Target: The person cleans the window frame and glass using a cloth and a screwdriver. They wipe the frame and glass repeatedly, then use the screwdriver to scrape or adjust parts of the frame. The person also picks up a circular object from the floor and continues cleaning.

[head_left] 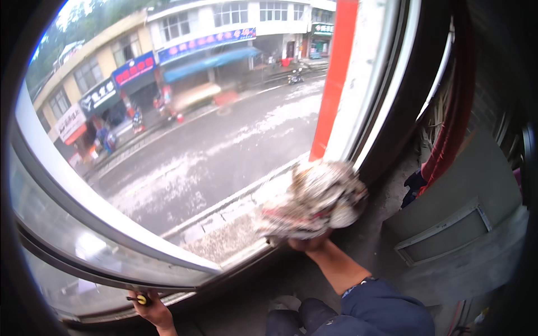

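Observation:
My right hand (310,242) is closed on a bunched-up, dirty whitish rag (325,196) with a reddish patch. The rag is blurred by motion and hides most of the fingers. It is in front of the lower right corner of the window opening, by the sill (244,255). Lower left, beside the bottom of the window frame (112,287), my left hand (154,311) is closed around a small yellow-and-black tool (144,300) that looks like a screwdriver. Its far end is hidden.
The white-edged window sash (106,207) curves along the left. A red vertical strip (336,78) stands at the opening's right side. Outside lie a wet road (224,140) and shopfronts. A grey panel (454,207) and a red curtain (448,140) are on the right.

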`<state>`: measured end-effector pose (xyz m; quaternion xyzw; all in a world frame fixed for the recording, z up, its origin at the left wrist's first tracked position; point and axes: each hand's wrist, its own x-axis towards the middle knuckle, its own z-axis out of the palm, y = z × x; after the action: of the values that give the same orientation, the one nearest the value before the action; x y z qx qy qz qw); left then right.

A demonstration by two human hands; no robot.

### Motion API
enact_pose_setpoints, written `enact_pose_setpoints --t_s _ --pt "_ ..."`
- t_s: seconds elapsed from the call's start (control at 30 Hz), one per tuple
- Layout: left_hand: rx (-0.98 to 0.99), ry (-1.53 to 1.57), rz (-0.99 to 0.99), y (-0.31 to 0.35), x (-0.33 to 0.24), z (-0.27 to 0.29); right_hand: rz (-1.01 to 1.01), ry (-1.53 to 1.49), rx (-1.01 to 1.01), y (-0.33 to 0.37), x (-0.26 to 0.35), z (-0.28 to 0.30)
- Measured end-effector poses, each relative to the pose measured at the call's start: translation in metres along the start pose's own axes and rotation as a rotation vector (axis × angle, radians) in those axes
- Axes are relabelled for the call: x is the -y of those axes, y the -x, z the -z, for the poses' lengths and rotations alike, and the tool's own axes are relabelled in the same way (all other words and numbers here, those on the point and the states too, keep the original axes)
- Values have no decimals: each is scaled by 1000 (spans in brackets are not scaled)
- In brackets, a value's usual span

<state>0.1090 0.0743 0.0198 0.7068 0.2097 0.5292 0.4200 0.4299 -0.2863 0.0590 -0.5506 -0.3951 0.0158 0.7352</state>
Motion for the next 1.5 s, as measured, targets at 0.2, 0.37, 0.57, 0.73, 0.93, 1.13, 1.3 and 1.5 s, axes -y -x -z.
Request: enact_pose_setpoints --t_s 0.2,0.37,0.57,0.73,0.93,1.13,1.3,1.5 --pt "111 -240 86 -2 -17 0 76 -208 -8 -73 15 -40" --pt "148 -553 47 -7 -21 20 173 111 -100 -172 72 -54" --pt "196 -538 4 -30 -47 -28 488 462 -445 -270 181 -2" --pt "193 -546 35 -33 -51 -16 965 846 -691 -373 336 5" --pt "197 -520 62 -35 -49 -14 1238 758 -720 -548 482 53" --pt "171 -513 96 -9 -40 -13 1584 577 -857 -577 551 -35" --pt "179 -509 99 -15 -47 -21 1515 805 -827 -559 542 -124" --pt "171 -524 99 -13 -50 -13 1596 644 -215 -488 511 -286"
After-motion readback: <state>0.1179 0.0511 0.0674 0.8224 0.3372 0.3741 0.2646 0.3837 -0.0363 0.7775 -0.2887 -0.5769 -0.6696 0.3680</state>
